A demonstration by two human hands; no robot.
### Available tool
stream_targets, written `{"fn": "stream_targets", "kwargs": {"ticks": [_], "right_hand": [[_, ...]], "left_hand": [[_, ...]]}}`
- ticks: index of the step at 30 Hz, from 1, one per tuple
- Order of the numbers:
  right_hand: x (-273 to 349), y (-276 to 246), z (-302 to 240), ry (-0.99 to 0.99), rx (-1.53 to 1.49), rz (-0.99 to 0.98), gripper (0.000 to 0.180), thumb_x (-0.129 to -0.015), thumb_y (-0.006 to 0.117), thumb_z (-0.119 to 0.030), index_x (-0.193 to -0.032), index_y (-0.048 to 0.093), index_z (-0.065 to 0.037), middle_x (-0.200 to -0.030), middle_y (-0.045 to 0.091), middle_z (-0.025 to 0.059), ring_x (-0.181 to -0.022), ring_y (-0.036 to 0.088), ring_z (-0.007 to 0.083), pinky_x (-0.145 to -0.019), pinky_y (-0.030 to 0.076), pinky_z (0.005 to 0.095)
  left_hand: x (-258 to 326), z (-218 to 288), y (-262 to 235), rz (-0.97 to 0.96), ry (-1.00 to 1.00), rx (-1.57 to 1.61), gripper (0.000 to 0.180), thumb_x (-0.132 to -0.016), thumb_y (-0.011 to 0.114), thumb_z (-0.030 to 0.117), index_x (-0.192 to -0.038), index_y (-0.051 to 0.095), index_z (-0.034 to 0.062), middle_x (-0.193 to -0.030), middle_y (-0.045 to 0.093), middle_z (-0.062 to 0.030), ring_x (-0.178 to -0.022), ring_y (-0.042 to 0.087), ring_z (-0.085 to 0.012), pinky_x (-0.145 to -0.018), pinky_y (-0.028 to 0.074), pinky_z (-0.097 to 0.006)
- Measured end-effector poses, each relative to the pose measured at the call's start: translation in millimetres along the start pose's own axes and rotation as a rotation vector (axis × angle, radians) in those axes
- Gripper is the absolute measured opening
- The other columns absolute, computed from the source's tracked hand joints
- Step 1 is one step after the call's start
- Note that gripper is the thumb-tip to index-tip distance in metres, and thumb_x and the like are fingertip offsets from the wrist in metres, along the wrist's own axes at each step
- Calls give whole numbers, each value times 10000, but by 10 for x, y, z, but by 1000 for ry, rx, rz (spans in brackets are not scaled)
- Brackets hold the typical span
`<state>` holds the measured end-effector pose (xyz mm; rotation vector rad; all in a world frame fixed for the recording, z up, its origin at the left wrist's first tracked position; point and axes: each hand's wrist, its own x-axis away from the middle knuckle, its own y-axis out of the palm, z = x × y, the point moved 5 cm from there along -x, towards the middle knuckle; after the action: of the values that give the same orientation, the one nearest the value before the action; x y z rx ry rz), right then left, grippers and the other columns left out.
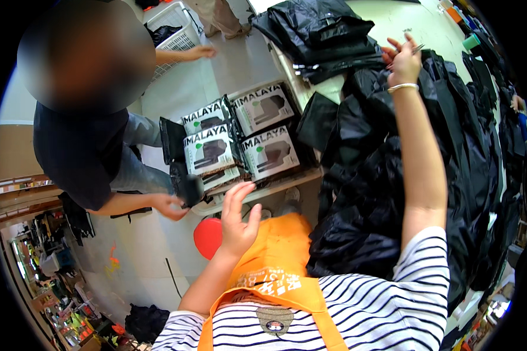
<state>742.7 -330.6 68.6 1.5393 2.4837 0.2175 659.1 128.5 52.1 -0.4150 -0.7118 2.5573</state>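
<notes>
Pale table, right hand near heaped black material

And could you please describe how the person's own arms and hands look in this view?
The person wears short white fabric sleeves with narrow dark stripes. The left hand and right hand have no gloves. A thin, pale band circles the right wrist; none shows on the left.
</notes>
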Motion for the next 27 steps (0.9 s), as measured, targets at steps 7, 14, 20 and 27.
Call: {"fn": "stream_targets", "kwargs": {"ticks": [7, 14, 20, 27], "right_hand": [[1016, -967, -1363, -55, 345, -295, 315, -995, 457, -274, -1121, 629, -43, -748, 604, -12, -442, 343, 5, -395, 253, 151], [3223, -2198, -2108, -67, 886, -303, 308, -1009, 422, -245, -1222, 598, -108, -708, 494, -46, -453, 292, -13, -416, 193, 155], [4675, -3468, -2205, 74, 439, 33, 324, -1006, 433, -235, -1215, 556, -20, -731, 515, 0, -484, 331, 16, -422, 239, 152], [5793, -4869, -2728, -100, 265, 351, 354, -1010, 418, -257, -1233, 522, -1, -758, 536, 37, -485, 340, 31, -445, 283, 167]], "left_hand": [[1016, -725, 251, -587, -17, -72, 355, -835, 620, 109, -1171, 529, 36, -1039, 600, -132, -988, 584, -290, -861, 456, -385], [2272, -1213, -188, -772, -163, -233, 348, -829, 615, 142, -1155, 546, 39, -1035, 608, -152, -1006, 569, -324, -862, 451, -410], [2905, -1219, -355, -674, -133, -340, 361, -807, 635, 139, -1143, 554, 35, -1052, 611, -159, -1003, 577, -329, -864, 463, -410], [2716, 250, 830, -476, 202, 95, 489, -822, 593, -28, -1290, 457, 8, -1182, 562, -105, -1013, 550, -199, -902, 433, -317]]}}
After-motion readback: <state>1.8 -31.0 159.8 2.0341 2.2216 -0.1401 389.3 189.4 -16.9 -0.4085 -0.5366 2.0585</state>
